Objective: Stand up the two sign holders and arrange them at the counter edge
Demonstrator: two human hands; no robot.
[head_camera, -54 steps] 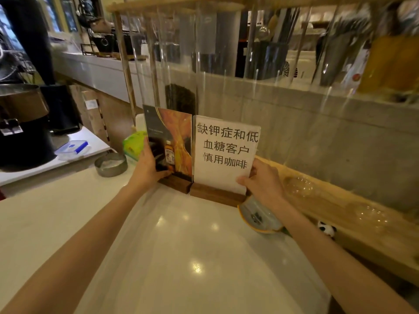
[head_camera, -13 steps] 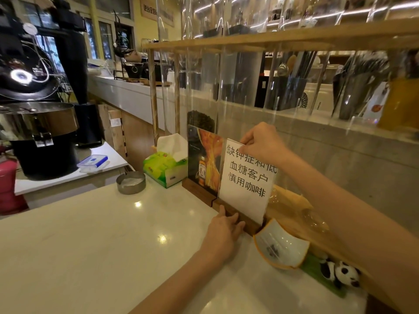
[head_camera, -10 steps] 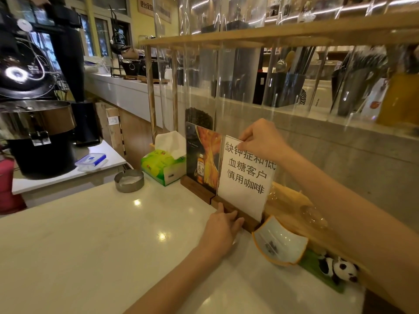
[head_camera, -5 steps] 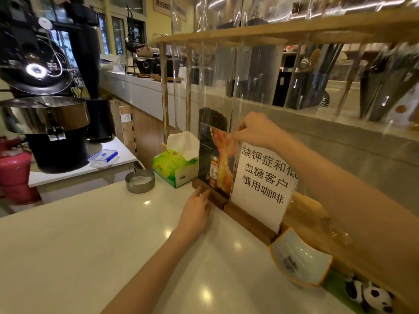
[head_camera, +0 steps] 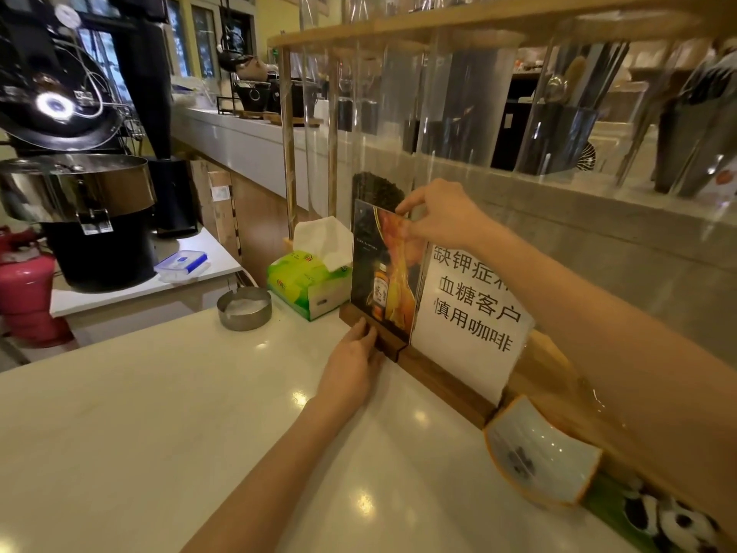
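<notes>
Two sign holders stand upright side by side on wooden bases at the far edge of the white counter (head_camera: pixel 167 413). The left one, a dark picture sign holder (head_camera: pixel 379 281) showing a bottle, has its top right corner pinched by my right hand (head_camera: pixel 436 219). My left hand (head_camera: pixel 353 363) rests on the counter with its fingers pressed against that holder's wooden base. The right one, a white sign holder with black characters (head_camera: pixel 470 313), stands free, partly hidden behind my right forearm.
A green tissue box (head_camera: pixel 305 283) and a metal ashtray (head_camera: pixel 244 308) sit left of the signs. A white and orange dish (head_camera: pixel 538 453) and a panda figure (head_camera: pixel 670 520) lie to the right. Clear panels on a wooden rack (head_camera: pixel 478 25) rise right behind the signs.
My right hand left the white sign's top and took the picture sign's top corner. My left hand slid left from the white sign's base to the picture sign's base.
</notes>
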